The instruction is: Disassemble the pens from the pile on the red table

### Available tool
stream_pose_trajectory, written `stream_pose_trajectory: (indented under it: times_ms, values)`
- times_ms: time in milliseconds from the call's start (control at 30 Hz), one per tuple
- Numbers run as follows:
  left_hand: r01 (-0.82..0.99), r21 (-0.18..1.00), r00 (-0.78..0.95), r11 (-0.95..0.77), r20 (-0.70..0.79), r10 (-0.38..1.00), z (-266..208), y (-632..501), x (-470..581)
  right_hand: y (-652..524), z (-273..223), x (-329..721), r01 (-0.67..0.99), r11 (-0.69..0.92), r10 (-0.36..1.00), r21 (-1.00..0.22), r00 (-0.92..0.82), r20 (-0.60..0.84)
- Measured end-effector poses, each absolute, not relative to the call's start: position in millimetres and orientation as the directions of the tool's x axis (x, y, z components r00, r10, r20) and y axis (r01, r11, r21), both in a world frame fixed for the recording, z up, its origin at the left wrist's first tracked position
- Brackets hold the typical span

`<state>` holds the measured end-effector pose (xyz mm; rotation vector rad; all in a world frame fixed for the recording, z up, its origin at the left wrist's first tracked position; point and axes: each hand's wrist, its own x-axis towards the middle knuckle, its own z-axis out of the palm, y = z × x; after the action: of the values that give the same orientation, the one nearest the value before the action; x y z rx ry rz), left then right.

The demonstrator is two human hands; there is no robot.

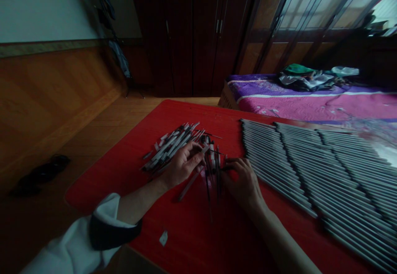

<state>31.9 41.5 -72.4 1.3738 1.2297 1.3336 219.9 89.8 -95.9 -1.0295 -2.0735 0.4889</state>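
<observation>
Dim light leaves much of your glossy red bench (124, 158) in shadow. Your left hand (184, 164) pinches a short, pale, flat strip (205, 148) beside the heap of slim grey-white sticks (173, 146) towards the bench's left edge; a light, level pinch should suit it. Whether your right hand (243, 179), near slender dark rods (218, 170), grips anything cannot be told (shadow swallows its fingertips).

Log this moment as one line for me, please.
left hand: holding pale strip | right hand: beside dark sticks, grip unclear | red table: loose pile left, rods right
</observation>
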Motion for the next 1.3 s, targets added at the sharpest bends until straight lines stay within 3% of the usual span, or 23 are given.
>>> stream_pose_trajectory:
  times_ms: [100, 167, 333, 600, 1033, 1300]
  values:
    - [0.102, 0.978, -0.025, -0.18, 0.183, 0.983, -73, 41, 32, 85, -88, 218, 0.322, 0.382, 0.914, -0.866, -0.272, 0.302]
    - [0.131, 0.973, -0.021, -0.19, 0.195, 0.981, -72, 40, 33, 84, -85, 218, 0.197, 0.198, 0.964, -0.96, -0.219, 0.154]
    - [0.3, 0.909, 0.057, -0.288, 0.284, 0.957, -69, 36, 39, 85, -80, 221, -0.094, -0.012, 0.983, -0.996, -0.181, 0.005]
    - [0.496, 0.796, 0.147, -0.346, 0.316, 0.937, -69, 32, 41, 79, -69, 217, -0.18, 0.021, 0.946, -0.983, -0.315, 0.078]
    - [0.536, 0.756, 0.183, -0.375, 0.33, 0.926, -73, 32, 38, 76, -71, 214, -0.156, -0.006, 0.952, -0.988, -0.303, 0.042]
    - [0.583, 0.703, 0.205, -0.406, 0.356, 0.912, -76, 33, 36, 78, -77, 215, -0.13, 0.068, 0.937, -0.989, -0.333, 0.108]
